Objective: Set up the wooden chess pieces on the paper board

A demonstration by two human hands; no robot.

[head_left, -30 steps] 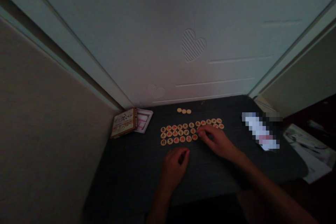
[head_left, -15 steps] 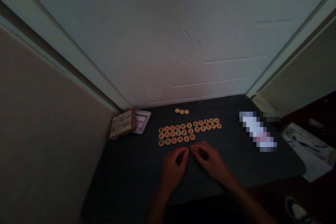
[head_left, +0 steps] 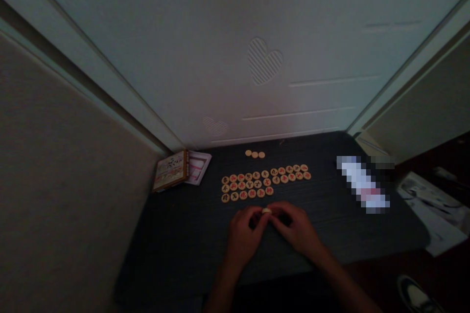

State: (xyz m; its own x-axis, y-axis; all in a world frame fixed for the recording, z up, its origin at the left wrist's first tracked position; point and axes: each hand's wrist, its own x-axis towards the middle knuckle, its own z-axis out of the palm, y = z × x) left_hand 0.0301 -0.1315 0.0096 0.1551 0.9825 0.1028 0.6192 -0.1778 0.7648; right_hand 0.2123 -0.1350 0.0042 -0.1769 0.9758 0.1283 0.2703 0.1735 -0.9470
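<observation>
One pale disc (head_left: 266, 211) pinched between left hand (head_left: 244, 235) and right hand (head_left: 298, 231).

Dim light here, and legible writing is scarce. The rows of round pieces (head_left: 262, 183) carry red and black characters, one to a face. The colours are clear, but the characters are too small to read. Just behind the rows, three more pieces (head_left: 254, 154) show plain pale faces. Just in front of the rows, the single piece (head_left: 266, 211) shows only a pale surface. Left of the rows, the box (head_left: 169, 176) has a printed cover, its lettering blurred beyond reading. The sheet (head_left: 200, 166) by it bears pink lines, also unreadable. Well right of the rows is a pixelated patch (head_left: 363, 183), illegible. On the wall panel behind the rows sit a striped heart (head_left: 264, 61) and a smaller heart (head_left: 215, 126).
</observation>
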